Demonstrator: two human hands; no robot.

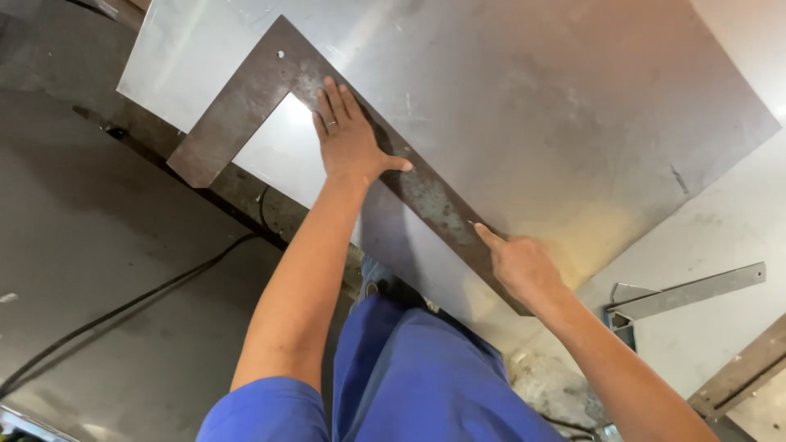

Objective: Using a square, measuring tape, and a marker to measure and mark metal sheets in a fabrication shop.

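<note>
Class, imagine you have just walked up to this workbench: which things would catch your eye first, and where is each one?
First, the big rusty L-shaped square lying flat on the shiny metal sheet that fills the upper middle. The left hand presses flat on the square near its corner, while the right hand, lower right, holds a thin pointed tool's tip against the square's edge. A smaller metal square lies at far right.

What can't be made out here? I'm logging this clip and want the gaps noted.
- Head view: the tool pinched in the right hand is too small to identify; only a tiny tip shows.
- The steel square is partly covered by the left hand.
- The metal sheet is cut off by the top edge.
- The angled bracket is partly hidden behind the right forearm.
</note>
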